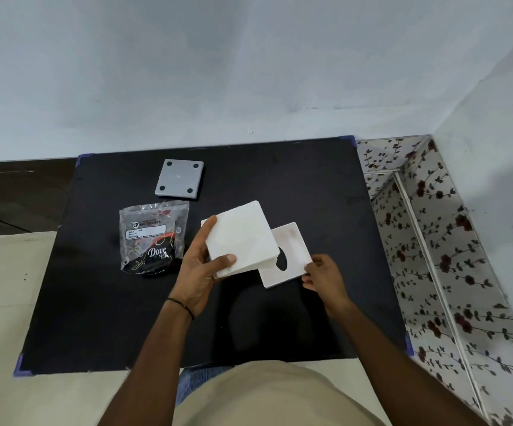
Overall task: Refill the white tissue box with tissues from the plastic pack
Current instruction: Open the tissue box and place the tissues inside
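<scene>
Both your hands hold white pieces: left hand [201, 265] fingers clamp the tissue stack [242, 238]; right hand [322, 273] fingers pinch the holed tissue box [292, 250] corner.

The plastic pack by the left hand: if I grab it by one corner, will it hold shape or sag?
Likely sags: the plastic pack is thin, wrinkled clear film, lying flat and apparently emptied. Probably light. Its glossy surface may slip, so pinch it firmly.

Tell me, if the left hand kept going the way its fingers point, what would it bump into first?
The left hand points up and away across the mat, already holding the tissue stack. Past that, probably the grey square base, though depth is hard to judge.
</scene>
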